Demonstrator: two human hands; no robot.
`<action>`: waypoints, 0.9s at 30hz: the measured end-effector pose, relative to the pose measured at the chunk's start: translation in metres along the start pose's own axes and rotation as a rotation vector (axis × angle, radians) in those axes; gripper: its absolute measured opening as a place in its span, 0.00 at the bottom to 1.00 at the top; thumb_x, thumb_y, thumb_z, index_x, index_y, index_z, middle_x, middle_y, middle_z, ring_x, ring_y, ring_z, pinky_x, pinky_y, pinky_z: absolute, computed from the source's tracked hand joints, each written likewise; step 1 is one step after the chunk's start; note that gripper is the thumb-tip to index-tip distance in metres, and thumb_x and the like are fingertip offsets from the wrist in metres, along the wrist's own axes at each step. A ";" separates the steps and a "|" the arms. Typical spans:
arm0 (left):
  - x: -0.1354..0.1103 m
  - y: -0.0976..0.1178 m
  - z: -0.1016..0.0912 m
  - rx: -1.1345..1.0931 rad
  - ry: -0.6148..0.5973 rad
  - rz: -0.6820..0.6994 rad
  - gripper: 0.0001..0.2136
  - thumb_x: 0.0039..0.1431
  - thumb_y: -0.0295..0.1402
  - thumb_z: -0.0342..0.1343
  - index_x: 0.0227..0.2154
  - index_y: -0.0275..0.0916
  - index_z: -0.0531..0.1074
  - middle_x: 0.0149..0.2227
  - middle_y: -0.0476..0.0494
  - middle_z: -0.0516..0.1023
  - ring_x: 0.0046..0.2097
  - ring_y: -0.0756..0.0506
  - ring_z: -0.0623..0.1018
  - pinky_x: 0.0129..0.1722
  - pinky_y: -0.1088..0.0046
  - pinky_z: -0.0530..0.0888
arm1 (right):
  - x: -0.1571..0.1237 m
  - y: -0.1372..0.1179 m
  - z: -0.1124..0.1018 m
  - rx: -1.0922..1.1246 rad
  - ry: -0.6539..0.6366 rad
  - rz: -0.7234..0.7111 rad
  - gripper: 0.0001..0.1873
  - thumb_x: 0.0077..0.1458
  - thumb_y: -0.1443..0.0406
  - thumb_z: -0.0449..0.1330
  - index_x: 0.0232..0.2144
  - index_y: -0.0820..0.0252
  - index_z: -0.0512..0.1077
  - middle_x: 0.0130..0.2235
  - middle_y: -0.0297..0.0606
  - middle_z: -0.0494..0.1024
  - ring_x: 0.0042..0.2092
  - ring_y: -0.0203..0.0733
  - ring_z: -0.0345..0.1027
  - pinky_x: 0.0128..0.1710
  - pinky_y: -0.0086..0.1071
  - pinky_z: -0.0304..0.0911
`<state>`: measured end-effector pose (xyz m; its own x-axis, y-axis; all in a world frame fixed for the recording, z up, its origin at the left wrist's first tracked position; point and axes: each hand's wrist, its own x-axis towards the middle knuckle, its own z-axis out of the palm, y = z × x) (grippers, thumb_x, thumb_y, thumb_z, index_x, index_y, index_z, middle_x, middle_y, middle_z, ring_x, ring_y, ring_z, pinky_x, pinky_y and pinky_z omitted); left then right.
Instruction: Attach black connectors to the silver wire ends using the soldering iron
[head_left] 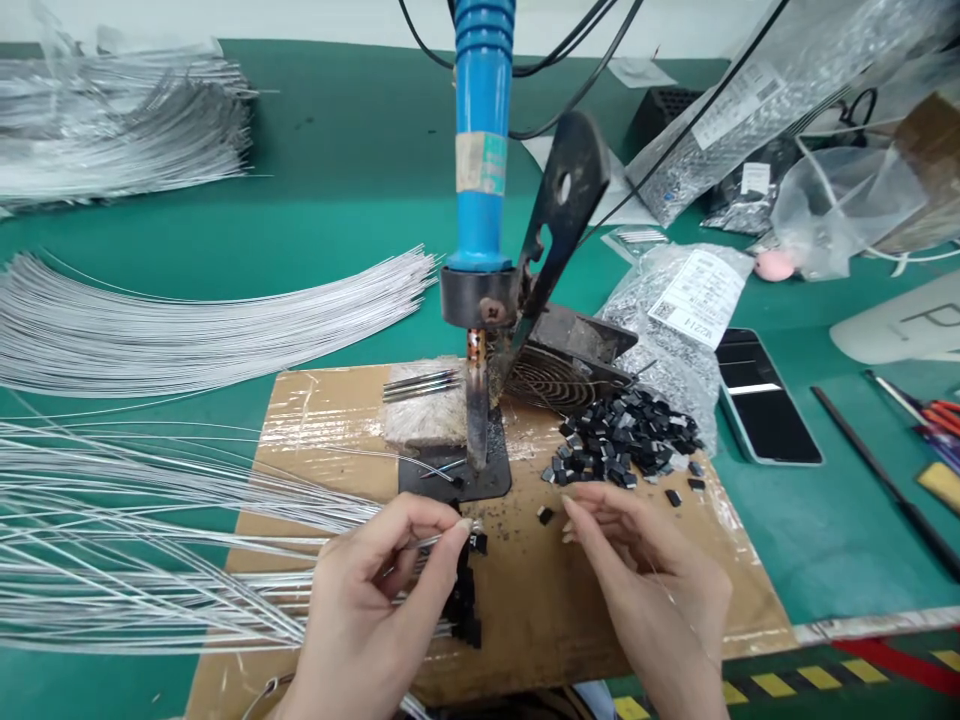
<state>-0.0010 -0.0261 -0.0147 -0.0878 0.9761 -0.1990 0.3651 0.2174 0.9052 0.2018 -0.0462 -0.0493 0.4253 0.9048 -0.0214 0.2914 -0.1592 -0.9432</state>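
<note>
My left hand is closed in a pinch on a bundle of thin silver wires whose ends carry small black parts. My right hand hovers just right of it, fingers loosely curled and apart, holding nothing, its fingertips near a single black part on the cardboard board. A heap of black parts lies beyond my right hand. An upright blue-handled soldering iron stands in a metal holder, its tip over a dark plate.
More bundles of silver wires fan across the green table at left and far left. A phone, plastic bags of parts, a small fan, and tools lie at right. Hazard tape marks the front edge.
</note>
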 end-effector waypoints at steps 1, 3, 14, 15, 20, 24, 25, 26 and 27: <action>0.000 0.001 0.000 -0.006 -0.002 -0.008 0.07 0.63 0.36 0.62 0.31 0.42 0.81 0.25 0.51 0.76 0.24 0.51 0.68 0.24 0.76 0.64 | 0.001 -0.002 0.001 0.038 -0.024 -0.013 0.03 0.63 0.62 0.69 0.39 0.47 0.84 0.37 0.31 0.84 0.34 0.35 0.76 0.37 0.28 0.72; 0.000 0.002 -0.001 -0.023 -0.005 -0.030 0.06 0.62 0.36 0.63 0.31 0.42 0.80 0.25 0.51 0.77 0.25 0.51 0.69 0.24 0.76 0.64 | 0.003 -0.006 0.001 0.064 -0.067 -0.038 0.04 0.64 0.63 0.68 0.39 0.47 0.85 0.37 0.32 0.83 0.34 0.35 0.74 0.34 0.26 0.70; 0.003 0.005 -0.003 -0.039 -0.030 -0.114 0.04 0.59 0.35 0.63 0.31 0.42 0.80 0.26 0.52 0.79 0.26 0.51 0.73 0.26 0.79 0.68 | 0.008 0.012 -0.001 -0.360 -0.221 -0.424 0.04 0.63 0.71 0.66 0.38 0.57 0.79 0.32 0.34 0.77 0.35 0.41 0.73 0.36 0.34 0.70; 0.003 0.006 -0.003 -0.037 -0.039 -0.116 0.05 0.60 0.36 0.63 0.31 0.42 0.80 0.26 0.52 0.79 0.26 0.51 0.73 0.26 0.79 0.68 | 0.007 0.013 0.000 -0.348 -0.222 -0.413 0.05 0.63 0.71 0.66 0.37 0.56 0.79 0.32 0.34 0.78 0.34 0.41 0.73 0.36 0.34 0.70; 0.003 0.011 -0.005 -0.050 -0.088 -0.118 0.06 0.62 0.36 0.62 0.31 0.43 0.79 0.32 0.49 0.85 0.33 0.49 0.80 0.32 0.80 0.73 | -0.004 -0.002 0.007 -0.052 -0.144 0.007 0.02 0.61 0.64 0.70 0.35 0.51 0.80 0.32 0.30 0.83 0.29 0.35 0.76 0.32 0.27 0.73; 0.004 0.018 -0.005 -0.122 -0.118 -0.137 0.05 0.59 0.34 0.64 0.28 0.43 0.79 0.36 0.49 0.87 0.35 0.50 0.82 0.34 0.83 0.75 | -0.009 -0.025 0.017 0.301 -0.154 0.262 0.03 0.58 0.61 0.72 0.34 0.52 0.82 0.26 0.28 0.82 0.27 0.33 0.76 0.30 0.22 0.73; 0.004 0.020 -0.005 -0.149 -0.123 -0.145 0.05 0.58 0.33 0.65 0.27 0.43 0.79 0.36 0.49 0.87 0.35 0.50 0.82 0.35 0.83 0.75 | -0.009 -0.031 0.019 0.361 -0.173 0.296 0.04 0.58 0.60 0.72 0.33 0.53 0.83 0.24 0.29 0.81 0.26 0.32 0.75 0.28 0.21 0.73; 0.004 0.021 -0.004 -0.174 -0.131 -0.153 0.05 0.58 0.33 0.65 0.27 0.43 0.79 0.36 0.49 0.87 0.35 0.50 0.83 0.36 0.83 0.76 | -0.009 -0.035 0.022 0.412 -0.198 0.331 0.05 0.58 0.60 0.72 0.32 0.53 0.83 0.24 0.29 0.80 0.25 0.32 0.73 0.27 0.21 0.72; 0.005 0.023 -0.004 -0.194 -0.141 -0.161 0.05 0.58 0.33 0.65 0.27 0.43 0.79 0.36 0.49 0.87 0.35 0.50 0.83 0.36 0.83 0.77 | -0.010 -0.039 0.025 0.456 -0.223 0.363 0.06 0.57 0.59 0.73 0.32 0.54 0.84 0.23 0.29 0.79 0.24 0.31 0.73 0.26 0.21 0.72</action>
<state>0.0027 -0.0163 0.0065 0.0049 0.9235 -0.3837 0.1715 0.3772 0.9101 0.1651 -0.0389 -0.0207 0.2256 0.8931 -0.3892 -0.2539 -0.3318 -0.9085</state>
